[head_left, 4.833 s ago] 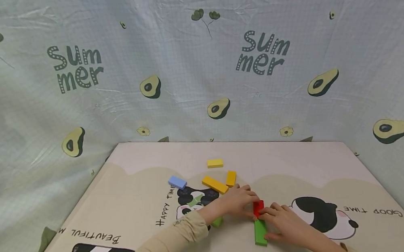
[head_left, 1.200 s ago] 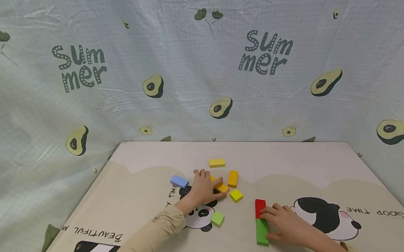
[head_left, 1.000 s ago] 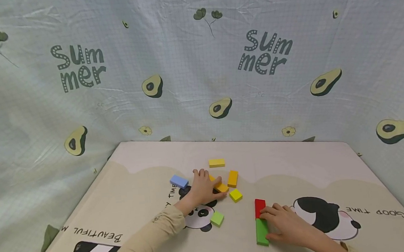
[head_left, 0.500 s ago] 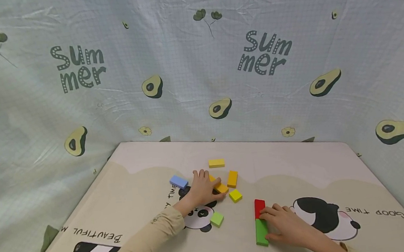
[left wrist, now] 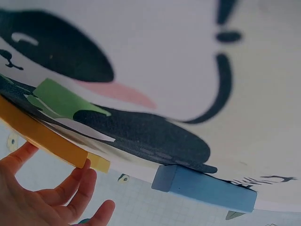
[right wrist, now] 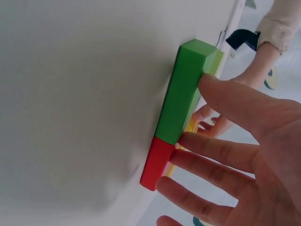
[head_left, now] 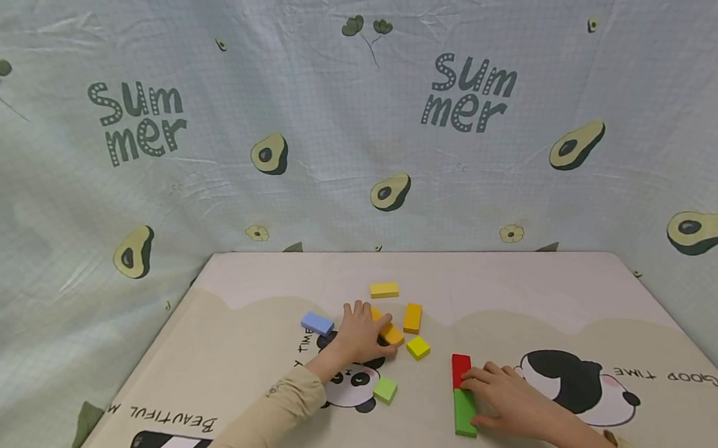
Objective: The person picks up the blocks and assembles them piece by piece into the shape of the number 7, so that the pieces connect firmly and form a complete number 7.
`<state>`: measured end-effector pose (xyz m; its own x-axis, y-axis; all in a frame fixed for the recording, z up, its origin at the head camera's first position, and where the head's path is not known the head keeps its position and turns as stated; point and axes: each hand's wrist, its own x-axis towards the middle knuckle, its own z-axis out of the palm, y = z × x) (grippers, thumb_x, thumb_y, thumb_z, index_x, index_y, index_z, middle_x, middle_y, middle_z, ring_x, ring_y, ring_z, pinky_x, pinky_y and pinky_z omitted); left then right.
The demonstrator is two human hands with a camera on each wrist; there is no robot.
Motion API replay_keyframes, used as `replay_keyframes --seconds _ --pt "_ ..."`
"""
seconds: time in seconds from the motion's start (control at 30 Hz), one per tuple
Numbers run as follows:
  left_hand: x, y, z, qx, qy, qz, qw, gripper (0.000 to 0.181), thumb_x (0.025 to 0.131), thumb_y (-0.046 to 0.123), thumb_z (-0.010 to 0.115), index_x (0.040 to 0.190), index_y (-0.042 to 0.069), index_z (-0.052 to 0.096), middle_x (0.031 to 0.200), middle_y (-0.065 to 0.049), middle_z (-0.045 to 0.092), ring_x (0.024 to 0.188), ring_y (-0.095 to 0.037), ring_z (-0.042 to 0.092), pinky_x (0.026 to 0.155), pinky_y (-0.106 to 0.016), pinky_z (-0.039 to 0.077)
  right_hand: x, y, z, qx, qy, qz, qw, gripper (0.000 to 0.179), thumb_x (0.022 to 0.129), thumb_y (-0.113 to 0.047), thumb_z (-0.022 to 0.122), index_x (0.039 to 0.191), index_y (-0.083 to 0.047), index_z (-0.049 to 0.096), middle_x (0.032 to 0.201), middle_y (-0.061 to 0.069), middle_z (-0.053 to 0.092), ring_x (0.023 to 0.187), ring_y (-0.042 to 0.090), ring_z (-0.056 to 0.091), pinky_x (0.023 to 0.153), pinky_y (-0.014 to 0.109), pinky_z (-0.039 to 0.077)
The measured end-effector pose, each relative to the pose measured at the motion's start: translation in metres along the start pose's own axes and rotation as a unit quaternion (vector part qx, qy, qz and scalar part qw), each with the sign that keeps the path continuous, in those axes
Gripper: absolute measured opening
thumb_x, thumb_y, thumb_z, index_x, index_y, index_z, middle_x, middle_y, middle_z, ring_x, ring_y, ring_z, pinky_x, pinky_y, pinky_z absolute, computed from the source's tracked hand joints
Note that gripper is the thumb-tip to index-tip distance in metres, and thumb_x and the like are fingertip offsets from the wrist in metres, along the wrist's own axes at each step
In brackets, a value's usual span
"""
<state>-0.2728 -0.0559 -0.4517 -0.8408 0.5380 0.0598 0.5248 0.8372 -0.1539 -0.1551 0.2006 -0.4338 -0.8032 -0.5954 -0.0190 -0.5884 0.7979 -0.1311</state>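
Observation:
My left hand [head_left: 358, 334] is at a long orange block [head_left: 393, 334], its thumb on the near side and index finger across it, pinching it. The left wrist view has the fingers against the underside edge of the orange block [left wrist: 51, 143]. Over on the right, my right hand [head_left: 508, 398] rests alongside a red block [head_left: 460, 370] and a longer green block [head_left: 464, 413], which stand end to end in a line. Its fingers are extended in the right wrist view, thumb on the green block [right wrist: 181, 94], fingertips beside the red block [right wrist: 156, 162].
Around the left hand lie a blue block [head_left: 317, 323], a yellow block [head_left: 384, 291], a shorter orange block [head_left: 413, 317], a yellow cube [head_left: 418, 348] and a light green cube [head_left: 385, 390]. A printed cloth [head_left: 328, 443] covers the table; a patterned curtain [head_left: 322, 112] hangs behind.
The left hand has moved left and away, from the red block to the long orange block, uncovering the yellow and light green cubes. During the last second both hands have stayed nearly still.

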Motion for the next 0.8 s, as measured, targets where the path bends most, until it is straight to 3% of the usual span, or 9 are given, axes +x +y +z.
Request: replay_keyframes --seconds 0.4,0.8 --pt "0.0 -0.002 -0.002 -0.014 0.025 0.022 0.9993 0.062 0.075 0.064 0.051 0.121 0.022 0.048 0.103 -0.014 0.049 0.092 -0.026 0.04 0.077 -0.039 0.03 0.0 0.0 -0.002 -0.004 0.0 -0.002 1.0 0.044 0.071 -0.036 0.071 0.106 -0.013 0.061 0.108 0.0 0.058 0.094 0.019 0.05 0.075 0.042 0.043" --pt "0.002 -0.002 -0.012 -0.012 0.079 0.072 0.9942 0.069 0.069 0.063 0.058 0.117 0.013 0.05 0.117 -0.01 0.051 0.108 -0.024 0.043 0.088 -0.041 0.036 0.0 0.002 0.0 -0.007 0.007 -0.009 0.9999 0.043 0.071 -0.038 0.07 0.106 -0.014 0.061 0.108 0.0 0.058 0.094 0.018 0.05 0.074 0.041 0.043"
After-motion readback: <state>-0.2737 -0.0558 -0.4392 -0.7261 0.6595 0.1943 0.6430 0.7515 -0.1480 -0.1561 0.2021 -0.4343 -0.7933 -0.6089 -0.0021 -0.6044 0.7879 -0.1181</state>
